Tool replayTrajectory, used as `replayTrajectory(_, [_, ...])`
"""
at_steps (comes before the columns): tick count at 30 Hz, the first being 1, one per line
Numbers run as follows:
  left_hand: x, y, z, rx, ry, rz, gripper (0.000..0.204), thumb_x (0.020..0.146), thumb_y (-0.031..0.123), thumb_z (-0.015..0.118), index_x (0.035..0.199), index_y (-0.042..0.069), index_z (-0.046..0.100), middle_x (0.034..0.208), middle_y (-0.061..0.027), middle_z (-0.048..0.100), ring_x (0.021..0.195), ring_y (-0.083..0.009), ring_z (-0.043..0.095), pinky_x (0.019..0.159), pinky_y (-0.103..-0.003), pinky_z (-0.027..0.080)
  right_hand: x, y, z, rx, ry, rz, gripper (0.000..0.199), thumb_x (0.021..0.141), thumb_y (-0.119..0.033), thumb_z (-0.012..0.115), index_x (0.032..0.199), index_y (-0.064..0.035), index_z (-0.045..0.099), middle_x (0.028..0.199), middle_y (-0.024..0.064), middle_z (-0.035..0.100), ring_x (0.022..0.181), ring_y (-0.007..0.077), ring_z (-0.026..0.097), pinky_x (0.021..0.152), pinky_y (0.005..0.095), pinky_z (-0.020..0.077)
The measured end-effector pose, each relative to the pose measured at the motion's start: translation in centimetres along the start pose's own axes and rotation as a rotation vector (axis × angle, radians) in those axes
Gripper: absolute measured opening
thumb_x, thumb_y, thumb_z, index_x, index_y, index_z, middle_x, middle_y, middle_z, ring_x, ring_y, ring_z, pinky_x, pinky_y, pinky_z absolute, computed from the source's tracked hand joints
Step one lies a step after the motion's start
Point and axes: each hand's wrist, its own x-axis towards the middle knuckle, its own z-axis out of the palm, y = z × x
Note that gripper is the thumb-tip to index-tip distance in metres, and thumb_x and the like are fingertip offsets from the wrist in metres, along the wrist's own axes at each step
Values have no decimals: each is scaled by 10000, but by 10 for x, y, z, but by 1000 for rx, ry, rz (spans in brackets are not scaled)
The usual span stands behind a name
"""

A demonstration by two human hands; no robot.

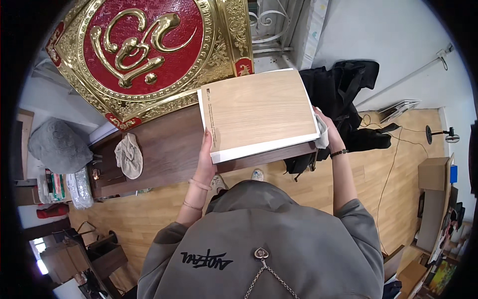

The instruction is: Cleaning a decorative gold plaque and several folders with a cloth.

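A flat wood-grain panel with white borders [259,112], like a large sample board or thick catalogue, is held tilted in front of me above a dark brown wooden bench [167,144]. My left hand [204,158] grips its near left edge, thumb up along the side and the other fingers hidden underneath. At the right edge my right hand [327,125] is closed around a pale grey cloth [322,133], which presses against the panel's side. Another crumpled beige cloth [128,155] lies on the bench to the left.
Behind the bench's left part leans a large gold-framed red relief plaque [149,45]. Black bags or clothing [348,104] pile up at the right. A grey covered object [60,145] and plastic-wrapped packs [78,187] stand at far left. A cable [386,194] crosses the wooden floor.
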Motion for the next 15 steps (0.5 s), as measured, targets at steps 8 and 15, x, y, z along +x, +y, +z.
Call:
replayTrajectory(8, [-23,-22,-10,-45,110,-90,526,1038,405,316,1417,46,378,1385,-62,480,1244,-191,478,1048,-333,379,-38,17,-13,-76,93,-23,411,977,-293,537,1214,39,592,1114,64,653,963,103,613,826,236,474])
replayTrajectory(15, [-58,0,-15,-24,23,-172,557,1022,450,346,1380,29,420,1348,-73,505,1198,-202,500,1034,-357,384,-99,38,-11,139,216,50,452,989,-394,491,1241,-26,563,1150,62,647,1013,133,617,873,265,492])
